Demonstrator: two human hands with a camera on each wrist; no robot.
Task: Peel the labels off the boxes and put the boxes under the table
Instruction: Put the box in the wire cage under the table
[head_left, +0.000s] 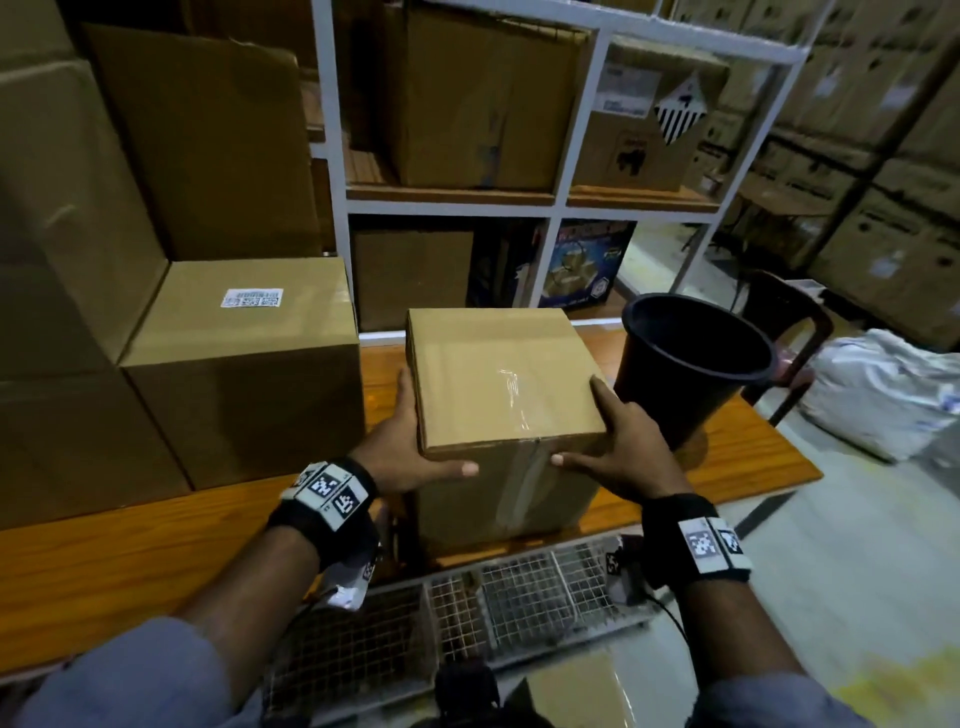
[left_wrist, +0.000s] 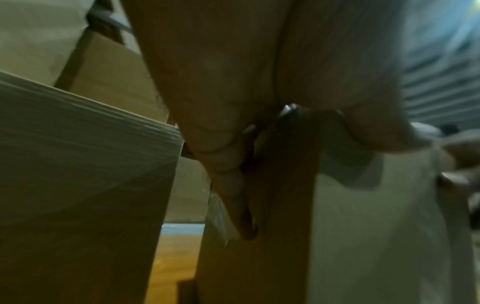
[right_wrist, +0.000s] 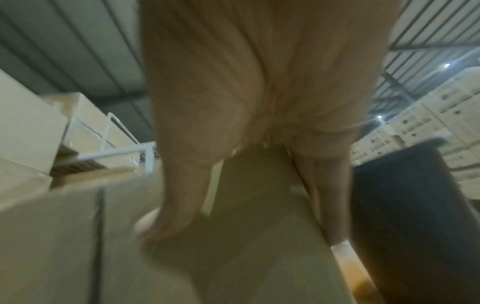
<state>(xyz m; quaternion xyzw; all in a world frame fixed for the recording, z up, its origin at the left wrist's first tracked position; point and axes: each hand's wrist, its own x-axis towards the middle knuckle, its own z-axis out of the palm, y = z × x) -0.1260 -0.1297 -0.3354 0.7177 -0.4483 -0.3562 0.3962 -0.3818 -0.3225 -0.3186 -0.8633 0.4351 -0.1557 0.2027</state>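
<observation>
A plain cardboard box (head_left: 498, 379) with clear tape along its top seam stands at the wooden table's (head_left: 130, 561) front edge. No label shows on its visible faces. My left hand (head_left: 400, 441) grips its near left corner, fingers (left_wrist: 228, 185) flat along the left side and thumb across the front face. My right hand (head_left: 618, 447) grips the near right corner the same way, thumb on the front. A bigger box (head_left: 244, 364) on the table to the left carries a white barcode label (head_left: 252, 298) on top.
A black bin (head_left: 691, 369) stands close beside the held box on the right. Tall cartons are stacked at the left, and a white shelf (head_left: 561, 208) with boxes stands behind. A wire rack (head_left: 519, 587) lies below the table edge, with a white sack (head_left: 883, 389) on the floor at right.
</observation>
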